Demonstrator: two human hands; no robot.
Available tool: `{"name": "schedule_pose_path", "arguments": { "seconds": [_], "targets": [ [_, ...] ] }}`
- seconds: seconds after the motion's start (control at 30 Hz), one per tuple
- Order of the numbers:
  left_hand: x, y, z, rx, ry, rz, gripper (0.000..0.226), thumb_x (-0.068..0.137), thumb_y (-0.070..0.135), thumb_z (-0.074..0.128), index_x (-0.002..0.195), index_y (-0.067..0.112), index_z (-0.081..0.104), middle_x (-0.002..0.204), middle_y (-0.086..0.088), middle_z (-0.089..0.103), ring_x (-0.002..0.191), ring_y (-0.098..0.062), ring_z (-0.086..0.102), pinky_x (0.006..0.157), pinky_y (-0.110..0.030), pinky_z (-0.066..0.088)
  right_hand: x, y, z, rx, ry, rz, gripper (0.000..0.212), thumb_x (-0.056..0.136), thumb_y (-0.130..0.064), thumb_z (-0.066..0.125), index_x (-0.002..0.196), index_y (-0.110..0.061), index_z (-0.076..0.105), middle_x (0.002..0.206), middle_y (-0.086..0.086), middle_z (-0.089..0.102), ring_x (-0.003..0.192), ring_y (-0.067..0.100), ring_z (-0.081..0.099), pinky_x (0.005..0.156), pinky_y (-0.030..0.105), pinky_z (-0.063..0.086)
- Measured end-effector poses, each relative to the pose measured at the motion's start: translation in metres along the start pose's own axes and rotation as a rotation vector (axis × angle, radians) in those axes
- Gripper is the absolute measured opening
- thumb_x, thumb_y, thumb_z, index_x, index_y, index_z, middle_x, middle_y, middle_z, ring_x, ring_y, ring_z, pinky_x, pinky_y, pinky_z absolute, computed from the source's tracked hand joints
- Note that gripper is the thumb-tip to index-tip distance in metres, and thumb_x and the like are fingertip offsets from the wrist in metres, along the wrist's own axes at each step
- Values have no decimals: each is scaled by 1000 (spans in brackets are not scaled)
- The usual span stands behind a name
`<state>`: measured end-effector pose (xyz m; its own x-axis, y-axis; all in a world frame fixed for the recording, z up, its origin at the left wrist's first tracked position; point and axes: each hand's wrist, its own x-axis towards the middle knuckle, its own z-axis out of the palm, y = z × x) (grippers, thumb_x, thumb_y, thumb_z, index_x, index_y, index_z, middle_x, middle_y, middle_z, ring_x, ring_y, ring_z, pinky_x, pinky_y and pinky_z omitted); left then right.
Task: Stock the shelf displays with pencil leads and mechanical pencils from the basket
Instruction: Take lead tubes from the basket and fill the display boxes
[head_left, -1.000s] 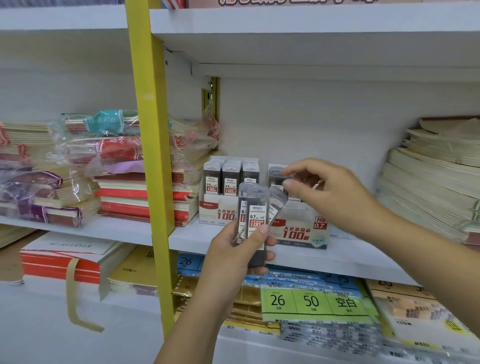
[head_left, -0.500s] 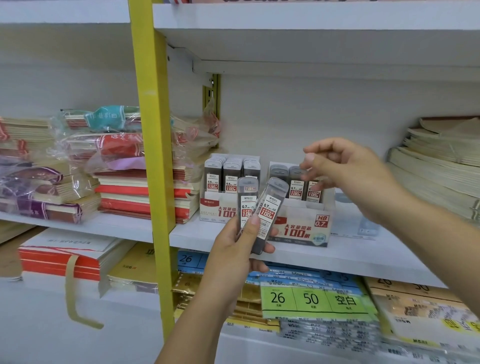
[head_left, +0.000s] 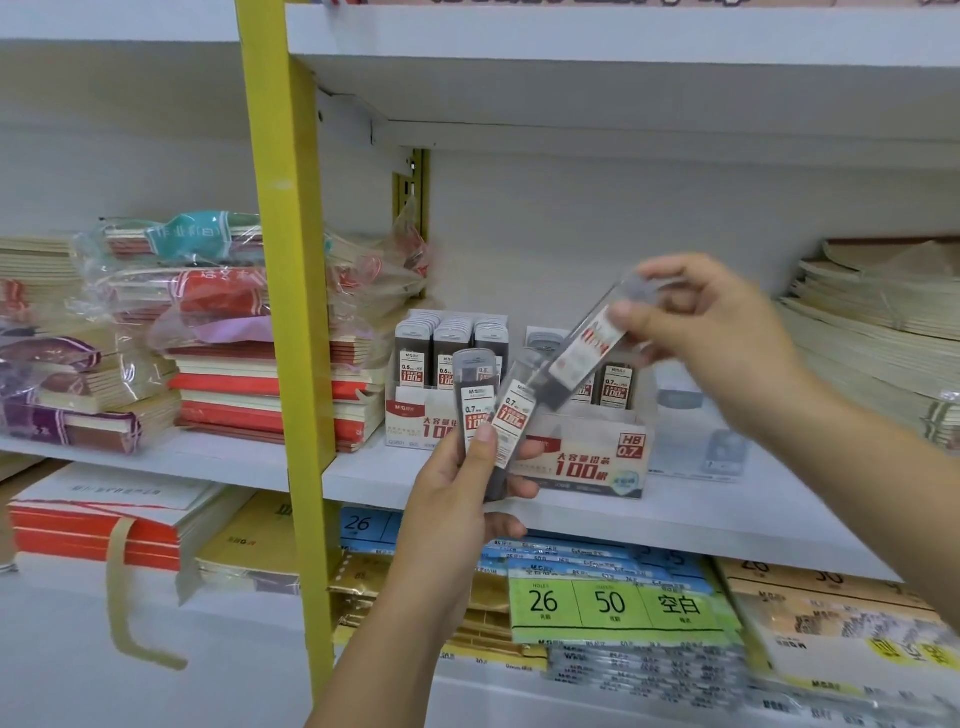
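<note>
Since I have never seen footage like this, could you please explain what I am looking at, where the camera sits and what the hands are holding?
There is no machine here: a person stocks a shop shelf with bare hands, filmed by one wide-angle camera worn on the head, looking forward and down. The left hand grips two slim dark plastic lead cases labelled 0.7. The right hand pinches a third lead case, tilted and blurred, near the white-and-red display box marked HB 0.7. Beside it on the white shelf board stands a similar display box of 0.5 leads. Stacked red-and-cream notebooks lie to its left.
</note>
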<state>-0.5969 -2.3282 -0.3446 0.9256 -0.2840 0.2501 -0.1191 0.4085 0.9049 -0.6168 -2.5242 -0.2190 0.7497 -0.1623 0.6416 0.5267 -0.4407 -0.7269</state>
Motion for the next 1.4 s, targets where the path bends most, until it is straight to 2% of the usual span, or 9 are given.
{"name": "schedule_pose_path", "arguments": {
  "seconds": [0.1,0.2,0.3,0.73,0.97,1.07,1.13,1.23,1.4],
  "targets": [
    [2,1,-5,-3,42,11,36,87,50,53,116,33,65,102,-1,78,68,-5,67,48,-20,51,22,-3,-24,-229,73,-182,29,80,-16,77,88,-38,60,82,-11,72,68,7,68,59,19,53],
    [3,2,-9,3,60,9,28,96,45,50,116,34,65,100,-1,78,67,-5,66,47,-19,50,32,7,-31,-667,-32,-277,29,79,-27,78,88,-41,54,78,-22,64,73,-9,58,63,16,45],
    [3,2,-11,13,64,4,26,98,45,50,115,34,65,101,0,78,67,-5,66,48,-18,50,36,20,-26,-825,-144,-267,31,80,-31,76,95,-41,50,82,-23,59,73,-12,54,61,15,35],
    [3,2,-10,68,48,3,39,84,56,52,117,38,63,101,3,78,70,-5,68,52,-20,52,41,45,-24,-904,-159,-141,9,83,-34,73,88,-36,66,88,-11,48,90,13,45,75,30,34],
    [-1,3,-7,83,23,-4,40,83,57,52,116,38,64,103,3,78,73,-7,68,53,-21,52,30,39,-17,-1023,-46,-153,13,91,-32,63,100,-28,71,95,-5,51,98,10,39,81,28,32],
    [-3,5,-5,74,-4,-1,35,83,57,54,111,41,67,104,2,78,74,-8,68,53,-21,52,4,18,0,-795,-44,-265,21,89,-38,55,103,-31,69,85,-19,57,82,1,51,74,16,39],
    [-4,6,-2,72,-30,3,30,84,56,54,107,45,69,104,2,78,75,-8,68,53,-20,53,-17,7,17,-496,-200,-153,22,85,-42,58,105,-38,65,81,-19,65,80,-4,60,69,8,46],
    [-6,6,1,72,-57,-3,26,85,55,54,104,48,71,103,1,78,75,-8,69,53,-20,53,-33,6,37,-168,-319,54,22,87,-28,67,107,-33,60,87,-12,73,72,5,69,59,17,51],
    [-6,4,0,105,-50,-41,22,99,44,50,113,39,66,102,3,78,72,-6,68,52,-21,53,-22,7,27,-9,-127,86,20,89,-13,66,105,-22,58,80,-4,75,63,10,68,54,21,51]
  ]
}}
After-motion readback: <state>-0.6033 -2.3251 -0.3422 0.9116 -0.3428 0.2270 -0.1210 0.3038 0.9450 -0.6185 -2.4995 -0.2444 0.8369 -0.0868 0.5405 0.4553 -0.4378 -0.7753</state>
